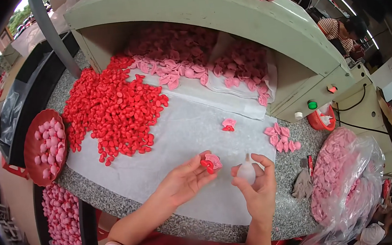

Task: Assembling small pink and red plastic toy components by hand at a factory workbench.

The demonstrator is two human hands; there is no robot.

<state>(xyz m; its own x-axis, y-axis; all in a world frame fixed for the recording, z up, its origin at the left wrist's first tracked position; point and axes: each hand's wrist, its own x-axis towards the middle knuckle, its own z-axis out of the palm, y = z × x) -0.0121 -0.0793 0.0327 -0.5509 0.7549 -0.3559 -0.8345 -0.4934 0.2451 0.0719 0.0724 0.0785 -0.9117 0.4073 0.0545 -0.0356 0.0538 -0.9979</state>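
Over the white sheet, my left hand pinches a small pink plastic shell with a red piece in it. My right hand grips a white translucent squeeze bottle with a thin nozzle tipped upward, a short gap from the shell. Another pink shell with a red piece lies on the sheet beyond my hands. To the left spreads a large heap of small red plastic pieces. Several loose pink parts lie at the sheet's right edge.
A pale green metal cabinet holds piled pink shells at the back. At left stands a red bowl of pink balls, above a black crate. A plastic bag of pink parts sits right. A co-worker is far right.
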